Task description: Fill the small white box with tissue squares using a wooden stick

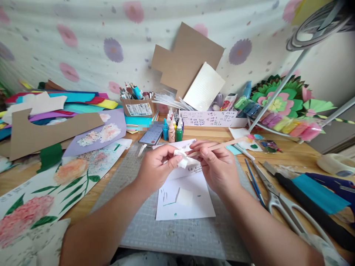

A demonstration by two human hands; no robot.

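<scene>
In the middle of the view both my hands are raised over a white sheet of paper [184,208]. My left hand [155,164] pinches a crumpled white tissue [181,159] between thumb and fingers. A flat wooden craft stick [229,143] passes through my right hand [219,164], whose fingers are closed round it. The stick's left end meets the tissue; its tip is hidden there. Below, the paper bears small green and dark marks and a pale square piece. Some handwriting shows on it just under my hands.
A grey cutting mat [133,218] lies under the paper. Paint bottles [172,132] and a phone [151,133] stand or lie behind it. Scissors [277,199], a black-handled knife [305,207] and brushes [255,186] are at right; a flower painting [69,184] is at left.
</scene>
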